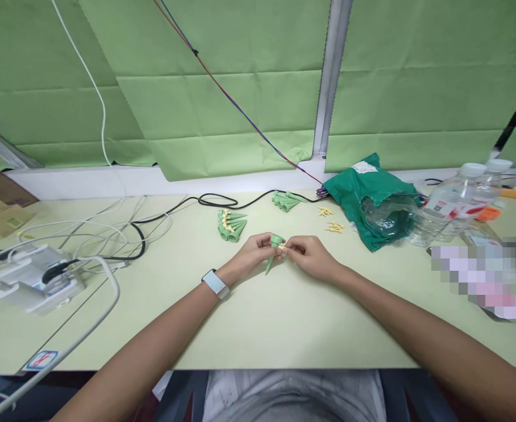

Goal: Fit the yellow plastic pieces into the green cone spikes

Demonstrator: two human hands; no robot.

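Over the middle of the table, my left hand (260,248) is closed round a green plastic watering spike (276,240), its pointed end slanting down below the fingers. My right hand (309,255) pinches a small yellow plastic valve (281,248) against the spike's side; the fingers partly hide where the two meet. Beyond my left hand lies a row of green spikes with yellow valves (231,225) on them. Further back is a group of green spikes (285,201) with no yellow visible. Two small piles of loose yellow valves (335,227) lie beyond my right hand.
A torn green plastic bag (350,187) and clear bottles (449,202) stand at the right, near a blurred flat item (482,281). White power strips (38,281) and tangled cables take up the left. A black cable (218,202) runs along the back.
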